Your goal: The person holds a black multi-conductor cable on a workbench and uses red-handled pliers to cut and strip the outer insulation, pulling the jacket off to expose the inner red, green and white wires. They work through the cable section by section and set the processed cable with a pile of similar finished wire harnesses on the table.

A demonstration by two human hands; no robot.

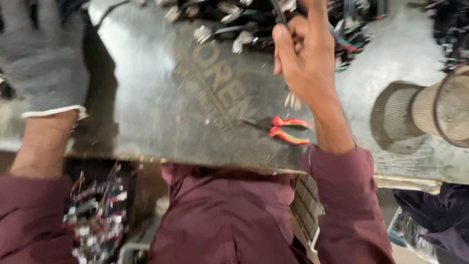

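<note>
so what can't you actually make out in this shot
- Left hand, head view: a grey glove covers it and the top edge cuts it off; blur hides any grip.
- Right hand: it pinches a dark wire that runs off the top edge.
- Wire pile: blurred, single pieces unclear.
- Red pliers: jaws smeared against the dark board.
- Mesh cones: cut by the right edge.

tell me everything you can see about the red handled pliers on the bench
The pliers are a small hand tool with two red handles, yellowish along the edges, and a short dark metal head pointing left. They lie flat on the scuffed grey metal worktop near its front edge, handles slightly spread and pointing right. Nothing grips them. The right hand is raised above and beyond them, its forearm passing just to their right. The picture is blurred, so finer detail is lost.
</note>
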